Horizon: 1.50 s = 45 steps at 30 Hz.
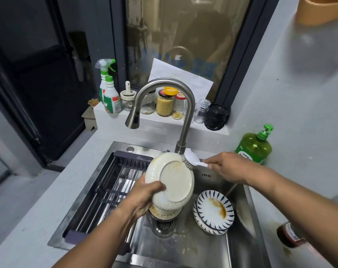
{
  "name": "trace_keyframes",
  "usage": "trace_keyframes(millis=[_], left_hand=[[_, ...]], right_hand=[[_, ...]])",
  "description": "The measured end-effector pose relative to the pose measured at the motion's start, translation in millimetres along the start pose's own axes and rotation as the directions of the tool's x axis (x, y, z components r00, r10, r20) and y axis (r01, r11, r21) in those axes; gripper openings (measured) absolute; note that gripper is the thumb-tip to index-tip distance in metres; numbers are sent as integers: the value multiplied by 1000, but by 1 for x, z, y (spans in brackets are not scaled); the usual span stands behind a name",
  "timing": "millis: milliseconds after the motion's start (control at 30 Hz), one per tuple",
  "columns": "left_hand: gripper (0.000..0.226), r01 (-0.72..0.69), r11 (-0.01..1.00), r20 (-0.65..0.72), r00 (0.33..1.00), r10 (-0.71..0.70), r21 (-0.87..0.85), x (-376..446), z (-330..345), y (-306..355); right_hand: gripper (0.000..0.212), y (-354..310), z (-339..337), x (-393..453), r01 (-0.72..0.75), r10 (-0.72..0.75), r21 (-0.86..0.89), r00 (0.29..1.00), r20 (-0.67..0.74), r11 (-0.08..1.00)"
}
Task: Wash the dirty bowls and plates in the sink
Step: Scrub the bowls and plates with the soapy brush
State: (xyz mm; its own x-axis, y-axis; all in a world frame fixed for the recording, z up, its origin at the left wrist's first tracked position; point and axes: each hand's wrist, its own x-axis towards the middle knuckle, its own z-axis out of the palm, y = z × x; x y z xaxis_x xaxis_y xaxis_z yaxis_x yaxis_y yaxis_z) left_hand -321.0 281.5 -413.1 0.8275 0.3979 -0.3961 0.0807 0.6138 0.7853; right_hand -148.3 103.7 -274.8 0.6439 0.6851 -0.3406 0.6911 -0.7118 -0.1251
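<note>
The white ribbed bowl (171, 182) is held tilted over the sink (239, 246), its underside turned toward us, above a second soiled bowl (160, 212) that sits by the drain (163, 226). We note the left hand (145, 198) gripping it at the lower rim, fingers curled round the edge with the thumb across the base. The right hand (229, 167) pinches the white handle of a dish brush (191, 158), whose bristles touch the bowl's upper rim just beside the foot of the faucet (185, 117). Brown residue shows on the bowl's base and rim. Stacked blue-patterned plates (213, 211), the top one stained, lie in the sink to the right, not yet washed. No water is seen running. Our judgement of the risks: the grip covers only one edge, so a wet or soapy rim could slip and drop the bowl onto the one below, chipping both. Brush strokes so close to the faucet may knock against it. Scrubbing without water may only smear the residue. The drying rack (106, 190) on the left holds nothing we can make out.
</note>
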Motion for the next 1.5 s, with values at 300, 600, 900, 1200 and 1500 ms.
trace_keyframes(millis=[300,600,900,1200,1500], left_hand=[[64,49,999,-17,999,-48,17,22,-25,-15],[40,-152,530,188,982,-13,834,55,-10,-76],[61,-288,-91,278,955,-105,953,102,-36,-134],[76,-331,-337,259,935,-240,881,137,-47,-162],[91,-314,-433,183,930,-319,845,143,-53,-187]], right_hand=[[33,68,88,8,-161,142,246,986,93,956],[35,72,130,18,-229,223,182,973,55,956],[34,84,160,32,-203,199,122,979,45,972],[34,80,175,41,-165,162,43,985,51,985],[34,94,188,43,-178,175,42,983,59,983]])
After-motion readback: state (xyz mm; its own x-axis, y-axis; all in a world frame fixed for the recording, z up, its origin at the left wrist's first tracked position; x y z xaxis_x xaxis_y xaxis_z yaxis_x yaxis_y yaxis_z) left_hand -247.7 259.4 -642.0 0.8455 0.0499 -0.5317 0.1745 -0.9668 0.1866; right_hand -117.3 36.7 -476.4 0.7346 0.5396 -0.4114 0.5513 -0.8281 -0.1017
